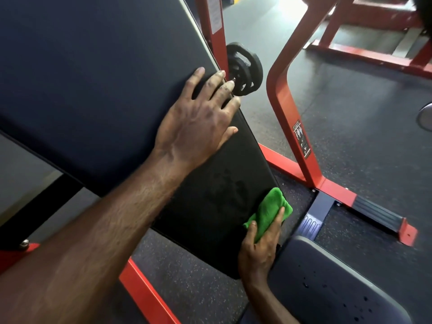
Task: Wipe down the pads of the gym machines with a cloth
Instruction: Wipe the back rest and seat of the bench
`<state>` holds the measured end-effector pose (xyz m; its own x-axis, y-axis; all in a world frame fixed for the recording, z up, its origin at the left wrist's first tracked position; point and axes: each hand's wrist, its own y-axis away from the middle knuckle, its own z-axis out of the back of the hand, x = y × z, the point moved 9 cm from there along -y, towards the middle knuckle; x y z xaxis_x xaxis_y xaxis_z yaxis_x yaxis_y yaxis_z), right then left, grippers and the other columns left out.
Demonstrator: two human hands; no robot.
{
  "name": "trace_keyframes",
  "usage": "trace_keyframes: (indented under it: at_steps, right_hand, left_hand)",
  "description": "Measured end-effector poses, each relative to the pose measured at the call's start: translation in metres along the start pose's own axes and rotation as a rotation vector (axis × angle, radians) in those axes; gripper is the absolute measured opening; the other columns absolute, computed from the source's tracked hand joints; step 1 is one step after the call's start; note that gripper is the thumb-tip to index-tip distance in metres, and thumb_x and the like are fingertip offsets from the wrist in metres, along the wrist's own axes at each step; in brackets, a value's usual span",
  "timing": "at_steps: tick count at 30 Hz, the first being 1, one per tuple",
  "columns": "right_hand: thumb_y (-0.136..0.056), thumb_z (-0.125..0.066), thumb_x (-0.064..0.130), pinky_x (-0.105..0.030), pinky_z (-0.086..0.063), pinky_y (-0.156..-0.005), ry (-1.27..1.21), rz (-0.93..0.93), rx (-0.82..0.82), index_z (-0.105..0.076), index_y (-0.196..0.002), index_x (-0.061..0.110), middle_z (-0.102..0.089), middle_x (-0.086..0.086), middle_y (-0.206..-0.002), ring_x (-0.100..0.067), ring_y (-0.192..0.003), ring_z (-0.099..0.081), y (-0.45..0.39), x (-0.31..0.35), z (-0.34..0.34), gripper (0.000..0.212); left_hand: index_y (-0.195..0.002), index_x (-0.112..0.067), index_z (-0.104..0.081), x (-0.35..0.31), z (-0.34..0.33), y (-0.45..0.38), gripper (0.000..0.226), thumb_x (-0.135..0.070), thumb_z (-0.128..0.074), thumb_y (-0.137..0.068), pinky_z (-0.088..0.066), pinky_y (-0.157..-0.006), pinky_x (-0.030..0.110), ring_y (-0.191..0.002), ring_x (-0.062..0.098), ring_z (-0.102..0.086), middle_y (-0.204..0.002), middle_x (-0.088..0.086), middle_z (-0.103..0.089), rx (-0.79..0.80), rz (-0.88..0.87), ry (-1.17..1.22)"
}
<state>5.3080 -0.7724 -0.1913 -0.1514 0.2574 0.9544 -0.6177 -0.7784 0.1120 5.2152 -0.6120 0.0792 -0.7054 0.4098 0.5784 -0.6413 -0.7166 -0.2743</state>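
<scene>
The left hand [198, 127] lies flat on the big dark pad [93, 78], fingers straight and spread – its grip is released, holding nothing. The fingertips reach the pad's far edge, close to a stack of small black weight plates [244, 69] on the red frame [287, 118].

Lower down & to the right, the right hand [259, 249] has its grip closed round a folded green cloth [271, 211] – thumb on one side, fingers on the other. The cloth is pressed on the black side of the pad near its bottom corner. Faint wet marks show on that side, just left of the cloth.

At the bottom right is a dark seat pad [327, 284] w/ wet drops on it. The floor [362, 118] is dark rubber. More red frame bars stand far off at the top right.
</scene>
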Motion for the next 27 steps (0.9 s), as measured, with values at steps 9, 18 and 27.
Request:
trace_keyframes:
  at_steps: [9,18,27]
  right_hand:
    - [-0.096,-0.05,0.029,0.0,-0.024,-0.103,-0.036,0.065,0.008,-0.017,-0.166,0.022,-0.028,0.007,-0.167,0.01,-0.141,-0.03,0.002,0.037,-0.007,0.077]
    - [-0.097,-0.048,0.028,-0.001,-0.018,-0.11,-0.052,0.081,0.031,-0.012,-0.166,0.025,-0.021,0.004,-0.171,0.005,-0.15,-0.022,-0.016,0.024,-0.003,0.078]
    - [-0.097,-0.055,0.019,-0.012,-0.024,-0.118,-0.08,0.243,0.052,-0.021,-0.165,0.018,-0.028,0.006,-0.168,0.003,-0.151,-0.026,-0.019,0.064,-0.01,0.076]
  left_hand:
    - [-0.149,-0.016,-0.046,0.001,-0.001,0.001,0.058,-0.053,-0.043,-0.104,-0.016,-0.125,0.053,-0.152,0.03,-0.029,-0.16,0.011,-0.04,0.02,0.001,-0.021]
    - [-0.15,-0.018,-0.046,0.0,0.0,0.0,0.058,-0.054,-0.041,-0.105,-0.016,-0.124,0.053,-0.152,0.03,-0.028,-0.16,0.011,-0.04,0.025,-0.003,-0.029]
    - [-0.149,-0.018,-0.046,0.0,-0.003,0.001,0.058,-0.054,-0.042,-0.104,-0.016,-0.124,0.052,-0.152,0.029,-0.028,-0.16,0.01,-0.041,0.018,-0.003,-0.035]
